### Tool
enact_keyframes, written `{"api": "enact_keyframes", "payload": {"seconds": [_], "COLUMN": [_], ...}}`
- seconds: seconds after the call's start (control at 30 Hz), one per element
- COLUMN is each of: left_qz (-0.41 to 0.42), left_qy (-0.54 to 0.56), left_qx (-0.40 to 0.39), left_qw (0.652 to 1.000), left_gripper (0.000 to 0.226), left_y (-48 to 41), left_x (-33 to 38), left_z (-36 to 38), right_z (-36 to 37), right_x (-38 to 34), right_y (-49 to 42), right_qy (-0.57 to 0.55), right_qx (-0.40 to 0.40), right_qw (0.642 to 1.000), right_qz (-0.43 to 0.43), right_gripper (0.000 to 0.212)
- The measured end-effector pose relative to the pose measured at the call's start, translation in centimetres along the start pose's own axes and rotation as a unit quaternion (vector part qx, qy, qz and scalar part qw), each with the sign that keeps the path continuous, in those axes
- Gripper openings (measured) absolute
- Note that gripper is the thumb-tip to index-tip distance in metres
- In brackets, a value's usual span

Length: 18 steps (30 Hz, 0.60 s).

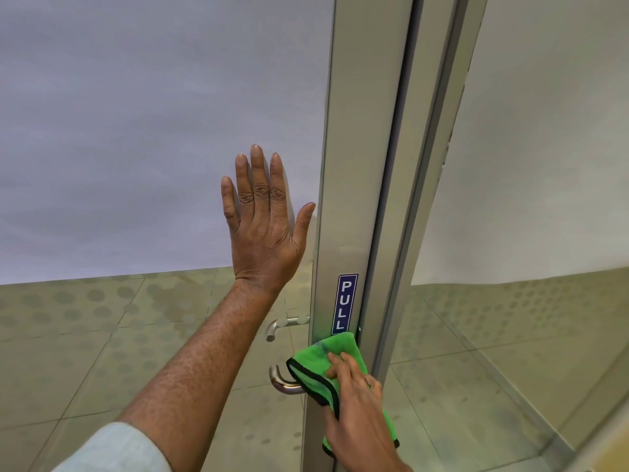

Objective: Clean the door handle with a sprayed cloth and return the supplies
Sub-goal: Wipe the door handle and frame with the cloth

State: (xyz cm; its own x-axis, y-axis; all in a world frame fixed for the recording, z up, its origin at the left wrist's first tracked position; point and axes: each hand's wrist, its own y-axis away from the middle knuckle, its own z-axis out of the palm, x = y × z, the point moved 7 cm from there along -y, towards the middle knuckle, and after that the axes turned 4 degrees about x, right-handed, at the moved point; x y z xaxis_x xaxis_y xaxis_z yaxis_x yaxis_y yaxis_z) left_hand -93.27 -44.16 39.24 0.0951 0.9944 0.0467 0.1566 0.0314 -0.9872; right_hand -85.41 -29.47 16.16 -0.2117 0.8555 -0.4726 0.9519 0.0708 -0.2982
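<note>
A curved steel door handle (279,381) sticks out to the left from the metal door frame (343,199), low in the head view. A green cloth (315,364) with a dark edge is pressed over the handle's base and the frame. My right hand (354,413) holds that cloth against the frame, fingers on top of it. My left hand (263,226) lies flat on the frosted glass panel (136,131) above the handle, fingers spread, holding nothing. No spray bottle is in view.
A blue PULL sticker (346,304) sits on the frame just above the cloth. A second handle (282,327) shows through the glass on the far side. Another glass panel (544,165) and frame stand at the right. Tiled floor lies beyond.
</note>
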Motion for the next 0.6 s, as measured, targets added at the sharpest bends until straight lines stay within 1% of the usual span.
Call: {"api": "enact_keyframes", "payload": {"seconds": [0.07,0.17,0.3,0.37,0.43,0.5,0.6], "left_qz": [0.000,0.000,0.003,0.003,0.003,0.002,0.000], "left_qy": [0.000,-0.003,-0.003,-0.002,-0.003,-0.004,-0.001], "left_qx": [0.001,0.001,0.004,0.006,0.006,0.008,0.010], "left_qw": [1.000,1.000,1.000,1.000,1.000,1.000,1.000], "left_gripper": [0.076,0.076,0.075,0.075,0.076,0.076,0.076], "left_y": [0.0,0.0,0.0,0.0,0.0,0.0,0.1], "left_x": [0.1,0.0,0.1,0.1,0.0,0.0,-0.1], "left_z": [0.0,0.1,0.0,-0.1,0.0,0.1,0.3], "right_z": [0.3,0.9,0.7,0.9,1.1,1.7,2.9], "right_x": [0.2,-0.3,-0.7,-1.0,-1.5,-2.3,-3.9], "right_y": [0.2,0.6,1.5,1.8,2.1,2.5,2.8], "right_qy": [-0.008,-0.035,-0.130,-0.143,-0.139,-0.134,-0.133], "right_qx": [0.018,0.049,0.159,0.195,0.226,0.240,0.223], "right_qw": [1.000,0.998,0.978,0.969,0.964,0.961,0.966], "right_qz": [0.015,0.010,0.038,0.046,0.035,0.017,0.000], "right_gripper": [0.075,0.075,0.061,0.059,0.056,0.056,0.057]}}
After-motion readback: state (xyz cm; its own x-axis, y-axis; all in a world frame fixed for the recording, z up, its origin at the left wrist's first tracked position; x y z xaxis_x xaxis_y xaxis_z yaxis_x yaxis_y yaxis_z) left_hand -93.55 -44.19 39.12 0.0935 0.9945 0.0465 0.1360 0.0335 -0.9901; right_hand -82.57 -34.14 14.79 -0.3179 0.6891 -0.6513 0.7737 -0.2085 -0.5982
